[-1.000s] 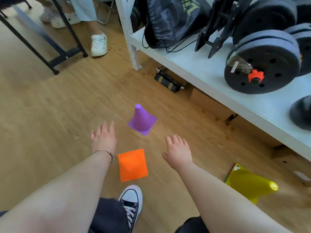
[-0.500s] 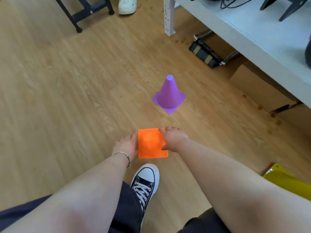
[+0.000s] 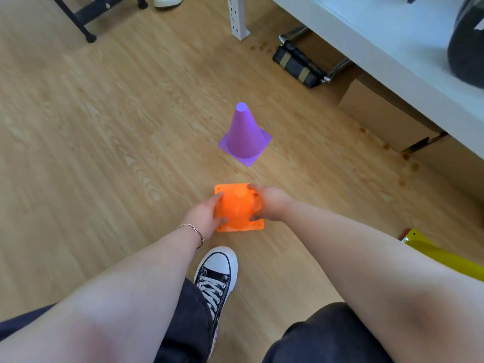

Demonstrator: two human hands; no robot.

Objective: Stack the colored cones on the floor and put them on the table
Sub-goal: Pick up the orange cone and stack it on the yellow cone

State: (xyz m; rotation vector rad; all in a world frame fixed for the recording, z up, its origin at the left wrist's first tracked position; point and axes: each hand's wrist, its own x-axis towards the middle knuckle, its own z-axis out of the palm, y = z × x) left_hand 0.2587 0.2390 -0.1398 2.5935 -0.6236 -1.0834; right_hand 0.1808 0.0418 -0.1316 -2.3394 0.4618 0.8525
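Note:
An orange cone [image 3: 237,208] stands on the wooden floor just ahead of my shoe. My left hand [image 3: 205,217] grips its left side and my right hand [image 3: 269,204] grips its right side, fingers wrapped around the cone body. A purple cone [image 3: 244,134] stands upright on the floor a short way beyond the orange one, untouched. A yellow cone [image 3: 440,255] lies on its side at the right edge, partly hidden behind my right arm. The white table [image 3: 379,35] runs along the upper right.
Under the table sit a cardboard box [image 3: 377,111] and a black strapped bundle [image 3: 298,65]. A white table leg [image 3: 237,19] stands behind the purple cone. A black frame foot [image 3: 89,35] is at the upper left. A dark round weight [image 3: 468,45] rests on the table.
Both hands came down from hovering apart above the floor and closed on the sides of the orange cone. The view has tilted down and closer to the floor.

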